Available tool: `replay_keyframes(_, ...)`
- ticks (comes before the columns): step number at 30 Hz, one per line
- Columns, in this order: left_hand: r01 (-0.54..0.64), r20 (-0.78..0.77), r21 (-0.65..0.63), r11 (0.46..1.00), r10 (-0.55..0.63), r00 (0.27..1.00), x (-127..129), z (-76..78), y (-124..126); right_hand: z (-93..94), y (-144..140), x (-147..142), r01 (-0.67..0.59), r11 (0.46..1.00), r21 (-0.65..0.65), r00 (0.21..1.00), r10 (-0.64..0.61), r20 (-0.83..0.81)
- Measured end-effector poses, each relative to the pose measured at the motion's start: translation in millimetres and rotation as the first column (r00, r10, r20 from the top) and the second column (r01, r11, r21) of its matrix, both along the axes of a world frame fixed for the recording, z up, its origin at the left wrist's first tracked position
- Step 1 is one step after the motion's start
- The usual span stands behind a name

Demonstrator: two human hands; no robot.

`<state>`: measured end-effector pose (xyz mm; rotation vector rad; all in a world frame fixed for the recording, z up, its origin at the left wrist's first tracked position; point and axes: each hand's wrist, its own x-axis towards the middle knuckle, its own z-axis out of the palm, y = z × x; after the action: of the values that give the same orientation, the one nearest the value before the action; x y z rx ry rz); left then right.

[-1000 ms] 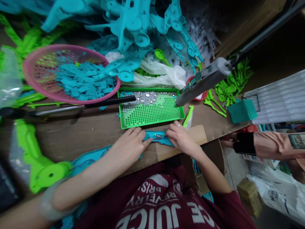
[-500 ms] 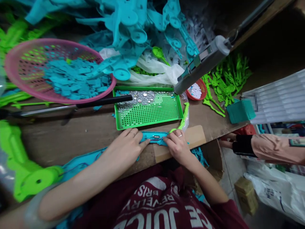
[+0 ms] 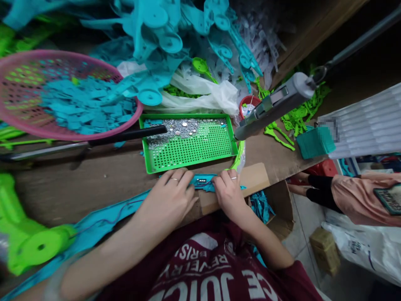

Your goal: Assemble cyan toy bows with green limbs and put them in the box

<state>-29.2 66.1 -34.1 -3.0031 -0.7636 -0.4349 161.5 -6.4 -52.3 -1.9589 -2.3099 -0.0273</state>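
Observation:
Between my hands lies a narrow blue plastic shell [image 3: 206, 188], with a small dark and silvery part [image 3: 202, 181] and thin wires inside it. My left hand [image 3: 173, 192] is closed over the shell's left part, fingers bent down and the tips largely hidden. At the other end, my right hand [image 3: 228, 188] grips the shell with bent fingers. A longer blue strip [image 3: 103, 219] with a dark wire runs under my left forearm from a bright green round-ended part [image 3: 40, 246]. Whether strip and shell are one piece I cannot tell.
Behind my hands is a green perforated tray [image 3: 188, 156] of small metal pieces. A grey hanging power screwdriver [image 3: 272, 106] reaches over its right corner; a black-tipped rod [image 3: 131, 133] crosses its left. A pink basket [image 3: 69, 136] holds blue pieces. Another person [image 3: 354, 196] is at right.
My left fingers, earlier stretched toward the small part, are now bent over the shell's left side. The view has shifted slightly, and the hanging screwdriver sits lower and further right.

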Motion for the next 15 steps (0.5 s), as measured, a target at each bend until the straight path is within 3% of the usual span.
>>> replay_keyframes(6,0.05,0.131,0.026,0.998,-0.053,0.99,14.8,-21.9,-17.2,-2.9,4.6,-1.5,0.004,1.0,0.013,1.0,-0.004,0.028)
replay_keyframes(10,-0.027,0.177,0.009,1.0,0.025,0.984,15.7,-35.8,-28.0,-1.1,9.8,-0.8,0.017,1.0,0.005,1.0,-0.017,0.007)
replay_keyframes(15,-0.163,0.203,0.004,0.987,0.159,0.966,18.9,-35.4,-40.5,0.1,2.5,-0.1,0.001,1.0,0.016,0.997,0.0,-0.074)
